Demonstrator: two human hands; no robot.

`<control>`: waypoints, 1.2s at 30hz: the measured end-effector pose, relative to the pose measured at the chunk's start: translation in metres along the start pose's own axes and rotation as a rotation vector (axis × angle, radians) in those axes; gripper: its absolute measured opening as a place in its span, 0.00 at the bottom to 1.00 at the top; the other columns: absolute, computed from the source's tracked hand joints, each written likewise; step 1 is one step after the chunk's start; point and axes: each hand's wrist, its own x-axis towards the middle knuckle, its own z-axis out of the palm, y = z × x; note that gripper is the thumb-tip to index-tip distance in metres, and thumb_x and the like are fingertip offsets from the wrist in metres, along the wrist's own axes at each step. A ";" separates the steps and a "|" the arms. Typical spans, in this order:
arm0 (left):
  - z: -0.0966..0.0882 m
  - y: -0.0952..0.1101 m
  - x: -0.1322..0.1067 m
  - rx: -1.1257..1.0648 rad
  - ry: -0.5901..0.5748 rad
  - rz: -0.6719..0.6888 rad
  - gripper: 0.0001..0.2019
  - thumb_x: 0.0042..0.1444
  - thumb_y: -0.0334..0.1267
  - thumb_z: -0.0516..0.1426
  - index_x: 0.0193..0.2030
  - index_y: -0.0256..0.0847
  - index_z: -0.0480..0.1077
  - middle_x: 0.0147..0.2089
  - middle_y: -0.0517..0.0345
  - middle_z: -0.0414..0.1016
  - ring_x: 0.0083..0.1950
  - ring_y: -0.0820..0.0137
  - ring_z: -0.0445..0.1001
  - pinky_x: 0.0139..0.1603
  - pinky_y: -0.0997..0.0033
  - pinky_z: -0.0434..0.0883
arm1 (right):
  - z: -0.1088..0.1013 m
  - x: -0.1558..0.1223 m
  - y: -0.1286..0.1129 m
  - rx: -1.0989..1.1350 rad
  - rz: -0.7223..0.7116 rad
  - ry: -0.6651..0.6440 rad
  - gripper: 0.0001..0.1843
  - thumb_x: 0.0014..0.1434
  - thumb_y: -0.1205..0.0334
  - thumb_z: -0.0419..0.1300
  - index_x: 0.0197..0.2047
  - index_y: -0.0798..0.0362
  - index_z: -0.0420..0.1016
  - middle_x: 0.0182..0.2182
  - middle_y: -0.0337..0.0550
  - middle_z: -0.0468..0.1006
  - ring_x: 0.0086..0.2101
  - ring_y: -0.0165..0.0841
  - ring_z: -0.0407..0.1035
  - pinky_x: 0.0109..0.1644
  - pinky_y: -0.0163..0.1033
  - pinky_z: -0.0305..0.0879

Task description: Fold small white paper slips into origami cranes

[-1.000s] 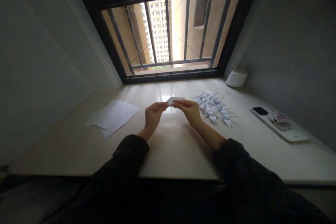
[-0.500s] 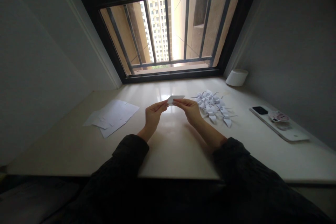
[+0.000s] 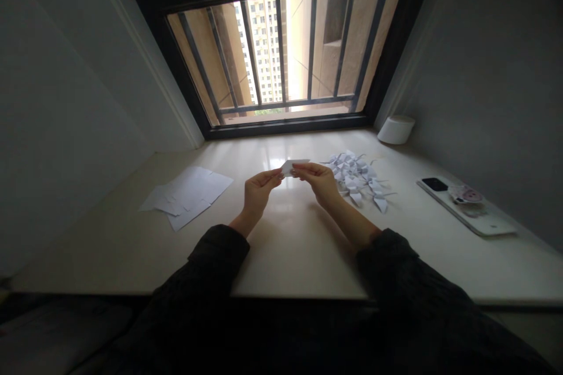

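Observation:
A small folded piece of white paper (image 3: 289, 166) is held up above the counter, between both hands. My left hand (image 3: 259, 188) pinches its left end with thumb and fingers. My right hand (image 3: 320, 180) grips it from the right, fingertips close to those of the left, and covers part of its lower edge. Behind and to the right of my right hand lies a heap of folded white paper cranes (image 3: 352, 173). Some white paper sheets (image 3: 197, 190) lie loosely overlapped to the left of my left hand.
The pale counter (image 3: 281, 246) runs up to a dark-framed window (image 3: 288, 129) with bars outside. A phone (image 3: 488, 222) with a round grip on its back lies at the right. Near the window's right corner stands a white cylindrical object (image 3: 396, 130).
Both hands stay almost in place on the folded paper. The right fingers have shifted very slightly to the right along it. Nothing else has visibly moved.

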 end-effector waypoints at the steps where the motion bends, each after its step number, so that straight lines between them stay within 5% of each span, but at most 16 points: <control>1: 0.000 0.000 0.000 -0.002 0.003 -0.002 0.15 0.40 0.40 0.67 0.37 0.40 0.78 0.37 0.54 0.80 0.38 0.68 0.77 0.46 0.63 0.71 | 0.000 0.000 0.001 0.005 0.000 0.007 0.14 0.37 0.60 0.71 0.31 0.50 0.81 0.28 0.40 0.82 0.32 0.34 0.75 0.39 0.41 0.69; 11: 0.001 -0.002 0.000 -0.028 -0.007 -0.042 0.16 0.40 0.40 0.67 0.39 0.39 0.77 0.38 0.53 0.80 0.39 0.68 0.77 0.47 0.63 0.71 | 0.000 0.001 0.002 0.029 0.012 0.007 0.11 0.39 0.61 0.70 0.31 0.51 0.81 0.28 0.40 0.81 0.29 0.32 0.73 0.37 0.40 0.68; 18: 0.000 -0.003 -0.001 0.074 -0.004 0.019 0.34 0.41 0.41 0.67 0.57 0.41 0.66 0.33 0.55 0.80 0.38 0.66 0.77 0.44 0.64 0.71 | 0.004 -0.003 0.003 0.039 0.000 0.051 0.12 0.38 0.60 0.71 0.30 0.51 0.80 0.25 0.40 0.81 0.28 0.33 0.73 0.40 0.42 0.69; 36: 0.003 -0.003 -0.001 0.015 0.004 -0.009 0.20 0.41 0.38 0.67 0.43 0.37 0.75 0.37 0.52 0.80 0.37 0.69 0.77 0.43 0.66 0.71 | 0.010 -0.010 0.002 0.038 -0.002 0.009 0.12 0.39 0.60 0.71 0.31 0.51 0.81 0.28 0.41 0.82 0.31 0.35 0.75 0.44 0.45 0.71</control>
